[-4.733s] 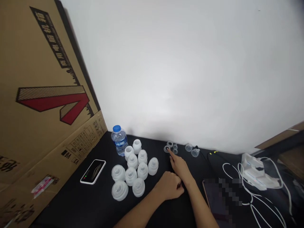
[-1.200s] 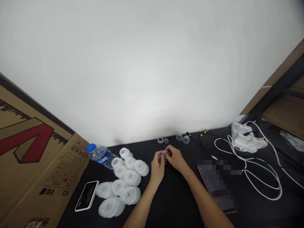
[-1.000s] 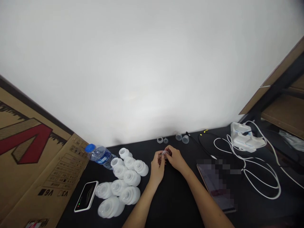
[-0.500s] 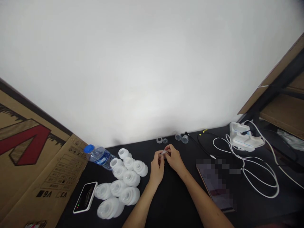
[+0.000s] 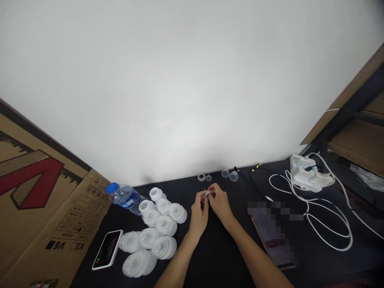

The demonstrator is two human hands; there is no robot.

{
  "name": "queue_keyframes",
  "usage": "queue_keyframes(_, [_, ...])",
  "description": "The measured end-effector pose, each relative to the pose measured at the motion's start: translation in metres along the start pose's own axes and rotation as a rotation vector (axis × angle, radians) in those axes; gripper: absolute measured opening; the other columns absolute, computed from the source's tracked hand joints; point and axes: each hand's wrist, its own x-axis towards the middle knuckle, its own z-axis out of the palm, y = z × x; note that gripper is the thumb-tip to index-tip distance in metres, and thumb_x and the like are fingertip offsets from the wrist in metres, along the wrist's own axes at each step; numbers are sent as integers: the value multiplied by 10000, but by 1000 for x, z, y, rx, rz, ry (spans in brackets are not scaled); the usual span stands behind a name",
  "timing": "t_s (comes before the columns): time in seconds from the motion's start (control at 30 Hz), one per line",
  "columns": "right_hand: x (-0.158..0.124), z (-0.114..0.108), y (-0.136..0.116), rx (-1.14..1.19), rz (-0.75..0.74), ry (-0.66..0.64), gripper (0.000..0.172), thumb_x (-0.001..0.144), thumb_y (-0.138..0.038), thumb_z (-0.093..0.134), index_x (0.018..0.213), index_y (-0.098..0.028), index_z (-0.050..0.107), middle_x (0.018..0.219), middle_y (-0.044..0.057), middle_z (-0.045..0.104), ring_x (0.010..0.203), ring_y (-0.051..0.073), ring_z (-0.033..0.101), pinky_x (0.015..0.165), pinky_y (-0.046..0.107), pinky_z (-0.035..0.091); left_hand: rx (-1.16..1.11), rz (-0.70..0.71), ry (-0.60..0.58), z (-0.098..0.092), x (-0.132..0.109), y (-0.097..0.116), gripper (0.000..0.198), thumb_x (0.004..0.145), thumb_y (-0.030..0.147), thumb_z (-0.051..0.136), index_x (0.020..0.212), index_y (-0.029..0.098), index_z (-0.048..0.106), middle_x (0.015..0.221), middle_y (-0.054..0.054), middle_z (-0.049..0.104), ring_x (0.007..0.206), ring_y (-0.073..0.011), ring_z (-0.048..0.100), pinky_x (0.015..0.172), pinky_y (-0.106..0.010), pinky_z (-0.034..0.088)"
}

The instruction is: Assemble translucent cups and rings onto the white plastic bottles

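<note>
1. Clear plastic piece (image 5: 207, 194), small, held between both hands above the black worktop (image 5: 216, 256); its exact shape mostly hidden by the fingers (image 5: 213, 188).
2. Left hand (image 5: 198, 212): fingers curled inward and pinching the piece from the left.
3. Right hand (image 5: 220, 202): fingers pressed together and pinching the piece from the right, close against the left fingers.
4. Just beyond the hands, near the white wall (image 5: 192, 88): 2 clear rings (image 5: 201, 177) and 2 clear cups (image 5: 233, 176), none touching the hands.
5. Left of the hands: 10 white bell-shaped caps (image 5: 166, 225) in a cluster, a water bottle (image 5: 124, 199) with a blue cap lying on its side just beyond them, and a phone (image 5: 108, 249) beside them.
6. Right of the hands: a blurred tablet (image 5: 270, 236), a black cable (image 5: 258, 188), and white cables (image 5: 330, 236) looped around a white device (image 5: 306, 174).
7. Far left: a cardboard box (image 5: 45, 224) along the worktop's edge.
</note>
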Motion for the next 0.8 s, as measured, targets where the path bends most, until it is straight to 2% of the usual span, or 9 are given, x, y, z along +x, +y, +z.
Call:
queue_keyframes(0.2, [0, 2, 7, 5, 15, 27, 127, 906, -195, 562, 985, -263, 635, 865, 26, 796, 816, 244, 781, 749, 316, 532, 40, 51, -36, 1, -2, -1, 290, 1107, 371, 515, 1354, 255, 614, 1194, -99, 776, 1029, -245, 752, 921, -376, 565])
queue_keyframes(0.33, [3, 0, 7, -17, -33, 5, 141, 897, -190, 552, 959, -262, 656, 871, 25, 791, 817, 239, 775, 764, 317, 540, 18, 17, 7, 3, -1, 1, 271, 1084, 350, 551, 1327, 264, 634, 1164, -81, 787, 995, -238, 759, 893, -358, 557])
queue_keyframes(0.5, [1, -6, 0, -173, -208, -80, 208, 907, -180, 556, 1051, -251, 687, 975, 49, 791, 889, 253, 770, 828, 351, 560, -94, -52, 124, 6, 2, 3, 208, 1050, 363, 598, 1222, 247, 601, 982, -49, 785, 846, -221, 746, 780, -326, 536])
queue_keyframes(0.67, [-12, -8, -13, -239, -428, -156, 340, 1028, -282, 577, 1348, -227, 680, 1215, 126, 762, 1117, 297, 716, 991, 452, 571, -292, -55, 259, 8, 3, -1, 245, 1052, 433, 595, 1195, 252, 510, 917, -26, 750, 806, -213, 722, 743, -325, 528])
queue_keyframes(0.73, [-12, -7, -16, -220, -469, -132, 332, 1081, -352, 551, 1359, -226, 682, 1254, 137, 753, 1171, 312, 683, 1018, 484, 563, -336, -50, 280, 11, 4, -4, 271, 1058, 474, 590, 1185, 254, 493, 883, -8, 725, 775, -202, 702, 712, -311, 507])
queue_keyframes(0.8, [-9, -7, -20, -191, -500, -40, 337, 1119, -415, 497, 1305, -227, 707, 1292, 144, 742, 1221, 331, 651, 1069, 539, 528, -346, -65, 281, 14, 6, -5, 271, 1080, 507, 549, 1158, 254, 491, 830, 11, 695, 721, -188, 671, 670, -294, 473])
